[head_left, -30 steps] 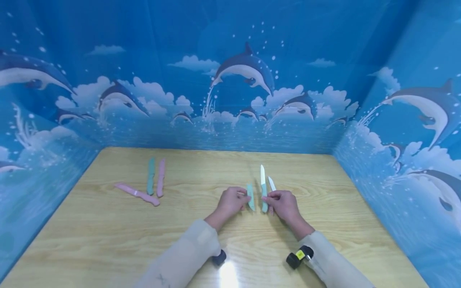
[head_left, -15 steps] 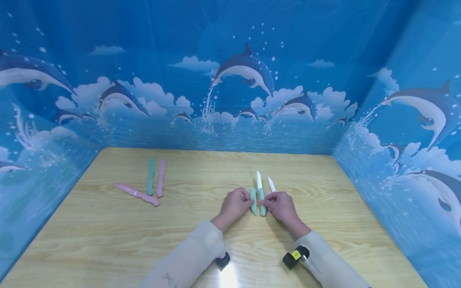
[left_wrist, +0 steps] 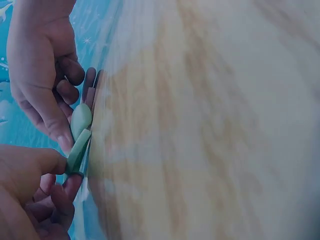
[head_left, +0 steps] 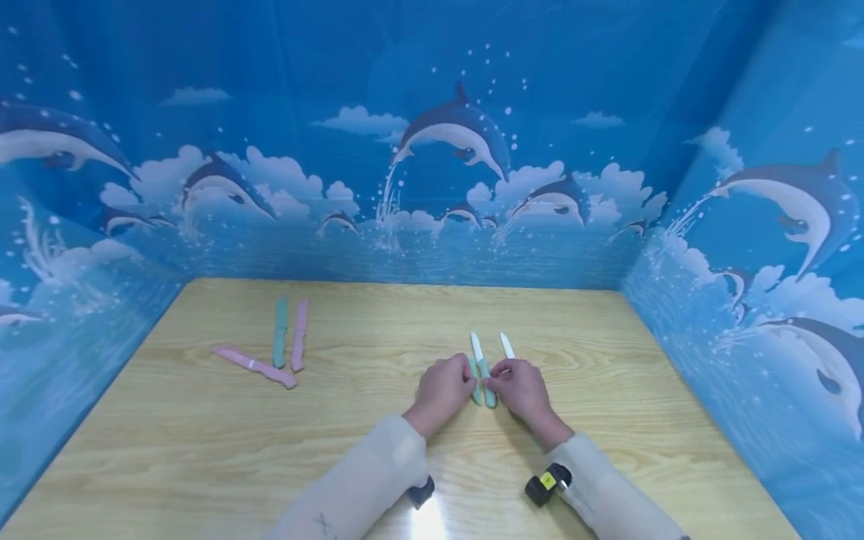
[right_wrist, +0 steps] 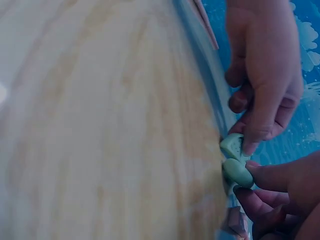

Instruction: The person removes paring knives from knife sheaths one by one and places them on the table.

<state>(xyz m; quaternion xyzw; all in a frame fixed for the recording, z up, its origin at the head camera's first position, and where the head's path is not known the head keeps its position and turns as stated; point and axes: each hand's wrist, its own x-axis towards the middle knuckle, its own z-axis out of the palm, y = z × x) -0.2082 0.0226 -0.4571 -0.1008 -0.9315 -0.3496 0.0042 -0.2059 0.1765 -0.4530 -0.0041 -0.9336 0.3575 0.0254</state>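
Green-handled knife (head_left: 484, 371) is held in the right hand (head_left: 521, 388), its handle (right_wrist: 237, 172) pinched between thumb and fingers above the desk (head_left: 378, 457) and its white blade (head_left: 476, 346) pointed toward the far edge. A green sheath (left_wrist: 77, 152) is pinched in the left hand (head_left: 442, 394), between thumb and curled fingers, and is kept just beside the knife; whether the two touch cannot be told. By appearances, knife and cover have been brought together side by side, but the blade is uncovered, so the joining is judged to be left undone. Which way the sheath's opening is turned cannot be made out, as much of it is hidden by fingers.

Close by the right hand, a second knife (head_left: 506, 345) is laid with its pale blade bare; its pinkish handle (right_wrist: 235, 220) is partly hidden by the hand. That blade could be brushed by a careless move.

Farther out, well to the left, a pink knife-shaped piece (head_left: 253, 366) with a pale band is set diagonally, judged to be a covered knife. Near it, a teal strip (head_left: 280, 334) and a pink strip (head_left: 299, 336) are placed nearly parallel, left untouched. Beyond the desk, a dolphin-printed backdrop (head_left: 324, 247) is seen.
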